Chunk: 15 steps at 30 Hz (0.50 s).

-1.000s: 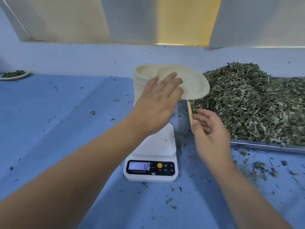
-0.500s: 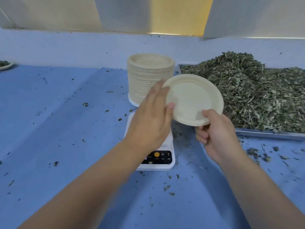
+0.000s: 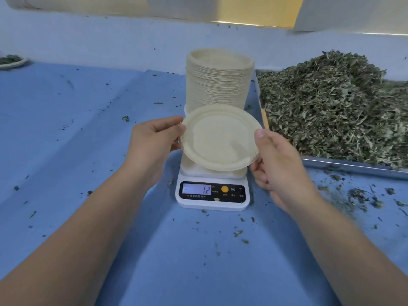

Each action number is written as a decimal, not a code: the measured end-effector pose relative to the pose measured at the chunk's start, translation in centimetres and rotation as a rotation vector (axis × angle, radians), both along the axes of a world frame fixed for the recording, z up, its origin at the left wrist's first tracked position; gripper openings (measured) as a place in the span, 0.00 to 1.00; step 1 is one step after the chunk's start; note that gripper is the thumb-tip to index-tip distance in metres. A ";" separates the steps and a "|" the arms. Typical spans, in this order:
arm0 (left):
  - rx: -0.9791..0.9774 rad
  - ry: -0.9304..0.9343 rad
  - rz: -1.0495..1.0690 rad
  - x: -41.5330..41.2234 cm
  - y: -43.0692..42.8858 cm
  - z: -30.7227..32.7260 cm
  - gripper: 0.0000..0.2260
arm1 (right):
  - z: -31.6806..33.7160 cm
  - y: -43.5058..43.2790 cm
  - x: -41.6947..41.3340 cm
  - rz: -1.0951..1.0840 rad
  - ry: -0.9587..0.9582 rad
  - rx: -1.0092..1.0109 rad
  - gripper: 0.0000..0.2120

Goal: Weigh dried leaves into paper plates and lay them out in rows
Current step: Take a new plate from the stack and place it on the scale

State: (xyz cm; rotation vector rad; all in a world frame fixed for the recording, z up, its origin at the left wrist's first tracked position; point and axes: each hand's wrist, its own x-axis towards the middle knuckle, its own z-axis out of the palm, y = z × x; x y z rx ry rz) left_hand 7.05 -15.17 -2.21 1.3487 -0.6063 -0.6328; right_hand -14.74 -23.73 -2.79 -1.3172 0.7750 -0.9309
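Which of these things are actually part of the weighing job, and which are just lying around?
In use: paper plate, held by left hand and right hand; scale; plate stack; dried leaves in tray.
Lying about: leaf crumbs scattered on blue table.

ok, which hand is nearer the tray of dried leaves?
Right. The right hand grips the paper plate at its right rim, just left of the tray; the left hand grips the opposite rim, across the plate.
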 end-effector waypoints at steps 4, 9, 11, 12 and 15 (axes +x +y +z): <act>0.048 -0.013 0.014 1.1 0.1 -1.2 0.07 | -0.4 -0.3 0.0 0.029 0.092 0.018 0.11; 0.076 -0.010 0.007 1.8 0.2 -1.3 0.04 | -0.5 -1.7 -0.8 -0.025 0.139 0.081 0.14; 0.100 -0.009 0.020 2.0 0.1 -1.4 0.08 | -0.8 -2.1 -1.3 -0.060 0.141 0.044 0.12; 0.119 -0.039 0.017 1.9 0.2 -1.5 0.10 | -0.9 -2.1 -1.5 -0.061 0.150 0.014 0.11; 0.163 -0.201 0.019 1.6 0.2 -1.9 0.13 | -1.2 -1.9 -1.8 -0.051 0.160 -0.103 0.10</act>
